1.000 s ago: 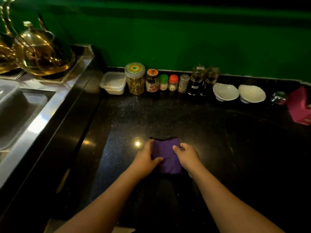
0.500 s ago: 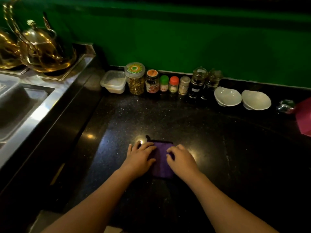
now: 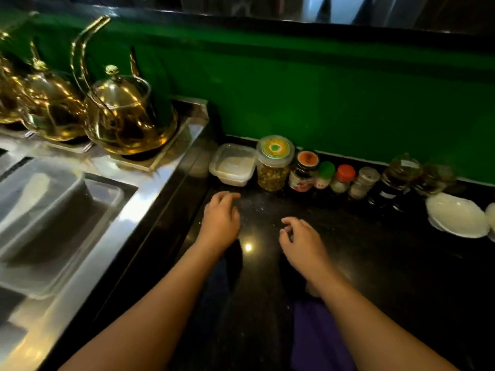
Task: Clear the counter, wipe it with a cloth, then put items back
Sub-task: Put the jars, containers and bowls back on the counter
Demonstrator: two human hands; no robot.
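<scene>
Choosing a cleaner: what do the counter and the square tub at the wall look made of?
Counter looks like polished black stone, glossy with pale speckles and a lamp reflection. Tub probably clear plastic, translucent walls showing white contents.

Purple cloth point(image 3: 310, 341) partly under right forearm point(image 3: 375, 325); rightmost bowl point(image 3: 491, 219) cut by edge

I see a dim, warm-toned view. A small white glare spot point(image 3: 248, 247) sits on the black counter point(image 3: 375, 263) just below centre. Brighter reflections streak the steel sink rim point(image 3: 142, 207) at nine o'clock and the brass kettle point(image 3: 126, 124) at ten. Motion blur softens everything, worst at nine o'clock. The green wall point(image 3: 321, 89) bows at twelve; four o'clock falls into shadow.
</scene>
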